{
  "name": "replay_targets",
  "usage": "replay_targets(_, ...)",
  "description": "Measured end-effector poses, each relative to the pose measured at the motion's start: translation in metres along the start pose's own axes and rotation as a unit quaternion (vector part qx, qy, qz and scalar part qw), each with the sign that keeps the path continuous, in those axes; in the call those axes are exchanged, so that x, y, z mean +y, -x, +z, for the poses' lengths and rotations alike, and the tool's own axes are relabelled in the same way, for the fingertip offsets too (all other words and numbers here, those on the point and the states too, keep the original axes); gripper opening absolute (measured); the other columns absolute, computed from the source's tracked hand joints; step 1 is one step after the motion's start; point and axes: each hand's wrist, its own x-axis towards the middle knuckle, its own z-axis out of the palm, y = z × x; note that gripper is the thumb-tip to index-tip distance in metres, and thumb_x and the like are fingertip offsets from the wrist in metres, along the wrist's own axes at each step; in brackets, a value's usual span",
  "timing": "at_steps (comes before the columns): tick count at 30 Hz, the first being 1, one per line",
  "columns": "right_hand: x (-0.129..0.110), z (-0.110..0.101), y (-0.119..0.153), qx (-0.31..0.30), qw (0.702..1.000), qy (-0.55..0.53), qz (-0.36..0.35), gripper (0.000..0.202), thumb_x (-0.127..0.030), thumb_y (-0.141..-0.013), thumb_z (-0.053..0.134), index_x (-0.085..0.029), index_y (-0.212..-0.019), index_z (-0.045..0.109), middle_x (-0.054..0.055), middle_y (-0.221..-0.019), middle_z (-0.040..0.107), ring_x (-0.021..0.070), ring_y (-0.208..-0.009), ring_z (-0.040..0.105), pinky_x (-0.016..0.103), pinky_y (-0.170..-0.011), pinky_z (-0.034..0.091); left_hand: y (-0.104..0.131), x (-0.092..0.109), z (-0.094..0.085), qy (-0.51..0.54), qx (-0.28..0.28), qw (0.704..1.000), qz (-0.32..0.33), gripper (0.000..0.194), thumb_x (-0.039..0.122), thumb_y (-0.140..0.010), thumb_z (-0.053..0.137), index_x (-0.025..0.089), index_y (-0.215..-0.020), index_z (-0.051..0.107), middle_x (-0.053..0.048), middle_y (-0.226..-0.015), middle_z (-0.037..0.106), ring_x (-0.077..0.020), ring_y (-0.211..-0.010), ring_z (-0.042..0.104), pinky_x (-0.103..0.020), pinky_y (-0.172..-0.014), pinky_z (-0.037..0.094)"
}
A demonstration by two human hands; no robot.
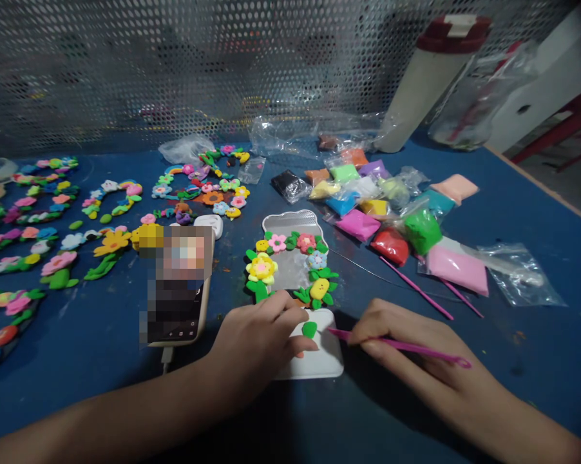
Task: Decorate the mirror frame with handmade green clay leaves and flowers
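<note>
My right hand (406,348) pinches a pink clay modelling tool (406,346), whose tip points left at a small green clay leaf (309,330). That leaf lies on a white rounded board (314,367). Resting over the board's left part is my left hand (264,335), thumb and forefinger apart beside the leaf, with no object visible between them. Just beyond the board is a small mirror (290,269) rimmed with clay flowers and leaves. Its scalloped top edge is bare, and my left hand hides part of its lower side.
A phone (203,290) with a charging cable lies left of my left hand. Clay-flower frames (111,241) cover the table's left side. Bagged coloured clay (358,224), two pink tools (416,288) and a tall bottle (426,84) stand or lie at right. A perforated metal panel (174,84) rises behind.
</note>
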Motion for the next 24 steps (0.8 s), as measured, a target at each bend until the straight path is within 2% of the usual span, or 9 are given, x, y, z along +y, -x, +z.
replay_targets(4,0.013,0.007,-0.001,-0.007,1.0,-0.005,0.012,0.018,-0.016,-0.089,0.045,-0.023,-0.1,0.058,0.001,-0.087,0.066,0.012,-0.077,0.063,0.021,-0.065,0.051,0.001,-0.003,0.0,-0.001,0.013,1.0,0.026,0.026,0.036,-0.077,0.066,0.023,-0.098,0.061,0.002,-0.085,0.065,-0.0121,-0.065,0.063,-0.019,-0.052,0.045)
replay_targets(8,0.021,0.015,0.002,0.017,1.0,-0.011,-0.023,0.02,-0.01,-0.088,0.046,-0.021,-0.099,0.058,0.003,-0.085,0.065,0.0122,-0.075,0.063,0.022,-0.065,0.051,0.004,-0.005,0.002,-0.002,0.034,0.998,0.053,0.018,0.035,-0.086,0.054,0.025,-0.1,0.061,0.002,-0.084,0.065,-0.0107,-0.062,0.062,-0.018,-0.049,0.042)
replay_targets(11,0.023,0.022,0.003,0.032,0.998,-0.017,-0.056,0.021,-0.006,-0.086,0.047,-0.02,-0.097,0.058,0.002,-0.081,0.064,0.0108,-0.072,0.061,0.02,-0.064,0.049,0.005,-0.005,0.001,-0.009,0.039,0.997,0.064,0.021,0.035,-0.091,0.045,0.024,-0.099,0.061,0.002,-0.083,0.065,-0.0096,-0.06,0.061,-0.018,-0.048,0.041)
replay_targets(15,0.026,0.028,0.005,0.03,0.993,-0.011,-0.11,0.021,-0.006,-0.087,0.044,-0.018,-0.098,0.058,0.004,-0.081,0.062,0.0118,-0.073,0.059,0.022,-0.064,0.049,0.005,-0.005,0.0,-0.029,0.045,0.995,0.082,0.026,0.036,-0.093,0.041,0.022,-0.097,0.062,-0.001,-0.083,0.065,-0.0133,-0.068,0.062,-0.021,-0.051,0.042)
replay_targets(18,0.029,0.031,0.008,0.02,0.989,0.018,-0.144,0.027,-0.004,-0.088,0.04,-0.016,-0.106,0.057,0.005,-0.084,0.062,0.0127,-0.076,0.057,0.023,-0.067,0.048,0.006,-0.005,0.002,-0.039,0.061,0.993,0.096,0.028,0.037,-0.093,0.039,0.021,-0.096,0.062,-0.001,-0.082,0.065,-0.0146,-0.071,0.063,-0.022,-0.053,0.044)
replay_targets(21,0.033,0.033,0.011,0.01,0.988,0.052,-0.146,0.032,-0.006,-0.091,0.038,-0.017,-0.115,0.054,0.006,-0.09,0.062,0.0138,-0.081,0.057,0.025,-0.07,0.048,0.006,-0.006,0.004,-0.046,0.075,0.991,0.101,0.029,0.035,-0.095,0.036,0.021,-0.096,0.061,-0.001,-0.081,0.064,-0.0129,-0.07,0.062,-0.021,-0.054,0.044)
replay_targets(24,0.035,0.034,0.011,0.008,0.988,0.088,-0.125,0.029,-0.01,-0.093,0.037,-0.019,-0.115,0.055,0.006,-0.09,0.062,0.0133,-0.08,0.057,0.024,-0.069,0.048,0.006,-0.007,0.005,-0.05,0.091,0.988,0.111,0.028,0.034,-0.095,0.035,0.021,-0.098,0.059,0.0,-0.08,0.064,-0.0118,-0.07,0.061,-0.021,-0.055,0.045)
